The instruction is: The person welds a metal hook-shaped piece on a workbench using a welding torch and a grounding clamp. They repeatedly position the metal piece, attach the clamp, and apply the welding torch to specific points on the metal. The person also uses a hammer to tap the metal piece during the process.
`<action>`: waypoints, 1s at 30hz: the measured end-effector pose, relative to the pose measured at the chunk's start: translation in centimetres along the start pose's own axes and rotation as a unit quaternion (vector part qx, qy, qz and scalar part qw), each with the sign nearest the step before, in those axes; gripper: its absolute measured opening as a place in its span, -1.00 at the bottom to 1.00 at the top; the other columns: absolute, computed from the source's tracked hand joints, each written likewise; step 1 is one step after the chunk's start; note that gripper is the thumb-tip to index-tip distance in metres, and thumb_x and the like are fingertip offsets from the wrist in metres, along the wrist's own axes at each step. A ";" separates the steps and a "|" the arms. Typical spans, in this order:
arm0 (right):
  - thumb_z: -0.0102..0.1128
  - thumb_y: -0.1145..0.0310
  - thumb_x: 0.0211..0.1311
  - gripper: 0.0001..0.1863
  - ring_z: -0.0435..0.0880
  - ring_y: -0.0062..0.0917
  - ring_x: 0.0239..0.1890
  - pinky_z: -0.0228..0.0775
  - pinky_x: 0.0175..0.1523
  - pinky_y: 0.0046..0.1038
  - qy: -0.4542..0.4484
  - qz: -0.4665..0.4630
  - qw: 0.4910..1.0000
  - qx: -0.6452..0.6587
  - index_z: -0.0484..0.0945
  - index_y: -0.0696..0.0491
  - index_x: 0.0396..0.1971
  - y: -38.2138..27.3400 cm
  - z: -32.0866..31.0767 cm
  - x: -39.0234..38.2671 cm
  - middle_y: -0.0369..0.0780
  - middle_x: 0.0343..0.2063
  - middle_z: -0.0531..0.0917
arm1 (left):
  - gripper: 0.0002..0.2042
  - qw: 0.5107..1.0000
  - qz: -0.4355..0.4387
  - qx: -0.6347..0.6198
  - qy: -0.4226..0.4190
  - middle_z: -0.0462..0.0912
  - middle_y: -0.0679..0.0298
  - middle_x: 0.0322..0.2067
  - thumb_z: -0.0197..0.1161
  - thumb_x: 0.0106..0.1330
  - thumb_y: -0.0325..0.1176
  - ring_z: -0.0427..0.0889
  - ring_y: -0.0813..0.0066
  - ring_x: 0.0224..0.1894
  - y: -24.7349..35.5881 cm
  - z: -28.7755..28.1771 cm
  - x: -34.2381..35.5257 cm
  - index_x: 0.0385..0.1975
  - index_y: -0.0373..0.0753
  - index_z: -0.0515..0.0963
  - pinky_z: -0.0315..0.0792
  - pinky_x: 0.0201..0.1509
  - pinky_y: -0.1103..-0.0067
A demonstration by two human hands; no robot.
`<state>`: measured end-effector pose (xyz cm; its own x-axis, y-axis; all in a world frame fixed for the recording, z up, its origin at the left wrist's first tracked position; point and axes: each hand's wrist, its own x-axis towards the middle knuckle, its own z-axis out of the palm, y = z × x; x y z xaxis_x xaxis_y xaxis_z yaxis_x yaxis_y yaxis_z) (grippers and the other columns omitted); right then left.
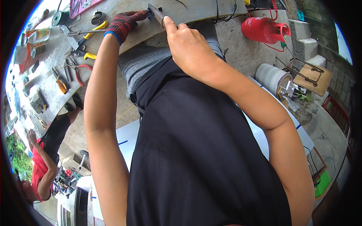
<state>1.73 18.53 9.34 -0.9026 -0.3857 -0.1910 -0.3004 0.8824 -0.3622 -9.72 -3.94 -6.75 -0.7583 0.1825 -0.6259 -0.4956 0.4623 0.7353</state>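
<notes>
While the right hand curls its fingers around a metal tool, the gloved left hand has its fingertips just beside it, at a small dark bit; I can't tell if they pinch it.

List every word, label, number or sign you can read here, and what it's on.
Red gas cylinder: pale lettering, which I won't transcribe.
Clear container on the workbench: any print is too small and blurred to read.
Metal tool in the right hand: no readable marking.
</notes>
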 end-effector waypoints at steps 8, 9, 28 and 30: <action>0.17 0.68 0.13 -0.35 0.78 0.00 -0.27 0.69 -0.13 -0.16 0.003 -0.009 1.000 -0.015 0.30 0.41 0.29 -0.1 0.4 -0.3 0.20 -0.30 0.66 | -0.54 1.000 -0.008 0.020 0.003 0.79 0.41 0.00 0.31 0.39 0.08 0.61 0.50 -0.08 0.4 0.2 -0.1 0.13 -0.07 0.71 0.44 0.18 0.51; 0.17 0.68 0.14 -0.35 0.78 0.01 -0.27 0.69 -0.13 -0.16 0.005 -0.008 1.000 -0.014 0.30 0.41 0.29 0.0 0.4 -0.2 0.20 -0.30 0.66 | -0.54 1.000 -0.010 0.027 0.002 0.79 0.40 0.00 0.31 0.40 0.07 0.61 0.50 -0.08 0.5 0.2 0.0 0.14 -0.07 0.70 0.44 0.18 0.51; 0.14 0.69 0.15 -0.37 0.77 0.02 -0.26 0.67 -0.10 -0.14 0.010 -0.017 1.000 0.003 0.31 0.44 0.29 0.3 -0.2 0.0 0.20 -0.29 0.67 | -0.50 1.000 -0.009 -0.002 -0.012 0.76 0.38 0.05 0.36 0.34 0.10 0.59 0.33 0.13 0.2 -0.1 -0.1 0.15 -0.07 0.70 0.40 0.27 0.43; 0.21 0.65 0.13 -0.34 0.79 -0.06 -0.26 0.70 -0.12 -0.25 0.004 -0.027 1.000 -0.015 0.31 0.48 0.28 0.4 -0.4 0.1 0.19 -0.29 0.68 | -0.49 1.000 -0.011 -0.009 -0.010 0.76 0.37 0.05 0.36 0.34 0.11 0.59 0.32 0.13 0.1 -0.1 -0.1 0.15 -0.07 0.69 0.40 0.27 0.43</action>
<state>1.38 18.92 9.50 -0.8876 -0.4304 -0.1643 -0.3572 0.8681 -0.3446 -9.76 -3.96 -6.56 -0.7384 0.1906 -0.6469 -0.5198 0.4502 0.7260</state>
